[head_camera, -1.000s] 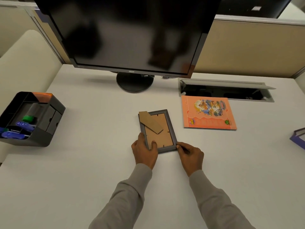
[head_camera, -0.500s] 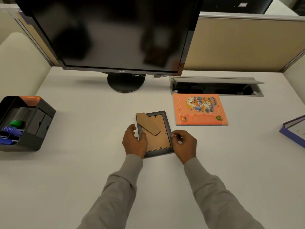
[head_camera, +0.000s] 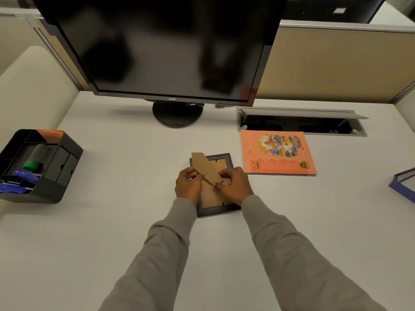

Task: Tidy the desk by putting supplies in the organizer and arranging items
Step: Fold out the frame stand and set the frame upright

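A dark picture frame (head_camera: 219,209) lies face down in the middle of the white desk (head_camera: 112,232), its brown backing up. Its cardboard stand flap (head_camera: 205,168) sticks up and away from me. My left hand (head_camera: 188,186) and my right hand (head_camera: 233,187) rest on the frame's back, and the fingers of both pinch the flap's near end. A black desk organizer (head_camera: 65,169) stands at the left edge with blue markers (head_camera: 22,176) and a green-capped item (head_camera: 32,165) in it.
An orange notebook (head_camera: 277,153) lies right of the frame. A black monitor (head_camera: 161,46) on a round stand (head_camera: 177,114) fills the back. An open cable hatch (head_camera: 301,124) sits behind the notebook. A purple-edged folder (head_camera: 404,187) pokes in at the right edge.
Both hands moved from the frame's lower side edges onto its back and took hold of the stand flap. The camera view shifted closer and slightly right.
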`<state>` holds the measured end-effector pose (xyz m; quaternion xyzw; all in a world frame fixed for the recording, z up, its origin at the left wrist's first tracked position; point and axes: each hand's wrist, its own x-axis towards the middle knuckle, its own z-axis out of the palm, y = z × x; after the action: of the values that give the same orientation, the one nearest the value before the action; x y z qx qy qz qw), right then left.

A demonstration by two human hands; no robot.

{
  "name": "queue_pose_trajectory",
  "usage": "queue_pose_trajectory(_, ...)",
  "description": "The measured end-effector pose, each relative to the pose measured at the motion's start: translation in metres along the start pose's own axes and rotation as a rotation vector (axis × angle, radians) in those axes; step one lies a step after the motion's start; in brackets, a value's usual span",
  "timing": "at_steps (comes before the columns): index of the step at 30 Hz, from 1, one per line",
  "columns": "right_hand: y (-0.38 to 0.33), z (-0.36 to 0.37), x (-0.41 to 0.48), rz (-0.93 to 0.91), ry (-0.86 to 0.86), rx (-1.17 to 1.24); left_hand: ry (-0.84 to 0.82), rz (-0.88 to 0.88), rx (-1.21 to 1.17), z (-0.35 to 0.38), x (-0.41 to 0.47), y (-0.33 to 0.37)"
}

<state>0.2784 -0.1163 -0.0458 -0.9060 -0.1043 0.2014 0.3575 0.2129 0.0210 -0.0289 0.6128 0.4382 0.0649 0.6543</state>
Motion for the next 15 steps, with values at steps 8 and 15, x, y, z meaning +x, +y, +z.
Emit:
queue_pose_trajectory(8, -0.002, 0.006, -0.007, -0.034, 0.095, 0.019, -0.151, 0.15, -0.069, 0.0, -0.014, -0.006)
queue_pose_trajectory(15, -0.002, 0.013, -0.014, -0.026, 0.17, 0.022, -0.227, 0.167, -0.063, -0.01, -0.011, -0.007)
